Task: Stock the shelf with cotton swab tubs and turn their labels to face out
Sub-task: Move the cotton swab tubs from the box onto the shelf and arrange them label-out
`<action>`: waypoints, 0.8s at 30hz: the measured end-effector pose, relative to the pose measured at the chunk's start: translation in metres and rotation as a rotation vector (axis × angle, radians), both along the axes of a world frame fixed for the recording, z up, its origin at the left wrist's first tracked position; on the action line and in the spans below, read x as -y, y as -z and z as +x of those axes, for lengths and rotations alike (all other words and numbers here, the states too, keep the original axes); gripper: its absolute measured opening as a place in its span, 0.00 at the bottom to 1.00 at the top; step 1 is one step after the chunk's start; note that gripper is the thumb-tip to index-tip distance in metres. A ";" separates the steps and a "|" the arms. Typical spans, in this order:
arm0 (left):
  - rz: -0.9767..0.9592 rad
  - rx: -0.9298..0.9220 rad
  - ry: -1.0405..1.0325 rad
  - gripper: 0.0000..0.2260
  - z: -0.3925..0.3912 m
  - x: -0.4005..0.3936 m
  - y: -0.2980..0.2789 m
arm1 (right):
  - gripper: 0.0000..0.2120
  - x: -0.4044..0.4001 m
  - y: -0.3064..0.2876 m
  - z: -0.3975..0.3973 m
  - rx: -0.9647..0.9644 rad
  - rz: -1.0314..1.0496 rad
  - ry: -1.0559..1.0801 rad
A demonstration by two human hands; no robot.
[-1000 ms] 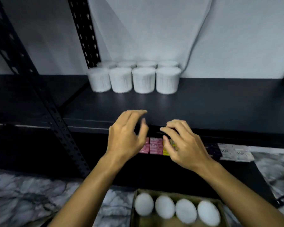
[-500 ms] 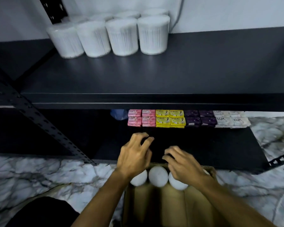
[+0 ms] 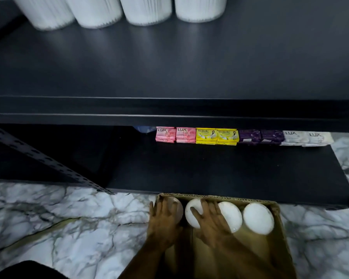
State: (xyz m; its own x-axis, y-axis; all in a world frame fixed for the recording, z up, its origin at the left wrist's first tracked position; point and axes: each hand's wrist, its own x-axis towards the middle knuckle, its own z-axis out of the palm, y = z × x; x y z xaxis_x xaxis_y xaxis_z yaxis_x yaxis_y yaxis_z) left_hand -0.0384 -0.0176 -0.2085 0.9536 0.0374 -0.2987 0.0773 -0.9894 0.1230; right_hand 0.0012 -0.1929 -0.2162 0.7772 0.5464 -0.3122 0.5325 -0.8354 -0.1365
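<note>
Small shop: black metal shelf (image 3: 169, 105) w/ rows of packaged soap bars (image 3: 206, 136), tubs (image 3: 147, 9) stocked above.

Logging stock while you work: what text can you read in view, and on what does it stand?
"LUX": two pink soap packs, lower shelf.
"fruitale": two yellow soap packs.
"LUX": two white soap packs.
Purple soap packs: print too dark to read.
Cotton swab tubs on the upper shelf and tubs in the cardboard box: no label shows.
</note>
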 end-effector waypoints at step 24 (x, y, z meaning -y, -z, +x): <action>0.101 -0.081 0.047 0.36 0.005 -0.008 -0.002 | 0.49 0.000 0.005 -0.012 0.013 0.147 0.059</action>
State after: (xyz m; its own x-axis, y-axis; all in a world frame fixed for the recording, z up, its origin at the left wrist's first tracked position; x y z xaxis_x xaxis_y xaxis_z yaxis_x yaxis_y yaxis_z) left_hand -0.0337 -0.0097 -0.2061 0.9280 0.0267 -0.3717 0.0358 -0.9992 0.0175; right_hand -0.0108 -0.1925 -0.2215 0.8129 0.5384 -0.2222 0.4852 -0.8370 -0.2531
